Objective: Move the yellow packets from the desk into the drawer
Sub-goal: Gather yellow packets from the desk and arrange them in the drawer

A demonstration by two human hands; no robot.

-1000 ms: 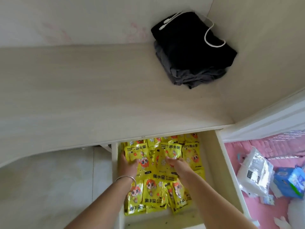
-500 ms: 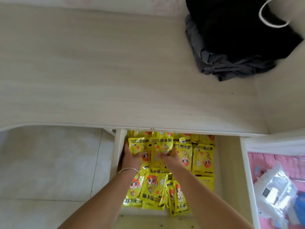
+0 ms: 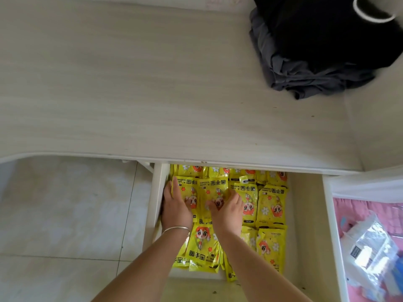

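1. Both hands are now deeper in the drawer (image 3: pixel 305 214), pushing a small stack of yellow packets (image 3: pixel 271 205) toward its back-left corner — a second ago the same stack sat nearer the drawer's middle.
2. The left hand (image 3: pixel 175 207) grips the stack's left edge, thumb on top and fingers tucked out of sight underneath; the right hand (image 3: pixel 227 211) pinches its right edge, thumb on the printed face (the other fingertips are hidden behind the packet).
3. The packets lie in overlapping rows across most of the drawer floor, some running back under the desk (image 3: pixel 152 83) edge. No yellow packet shows on the desktop, so the move looks nearly done — what remains, in my judgement, is settling this last handful.
4. Compared with the earlier view, the camera has tipped down and closer: the dark folded clothes (image 3: pixel 316 51) with the white cord (image 3: pixel 370 17) have slid to the top-right corner, and the plastic bag (image 3: pixel 370 247) on the pink surface is now partly cut off.
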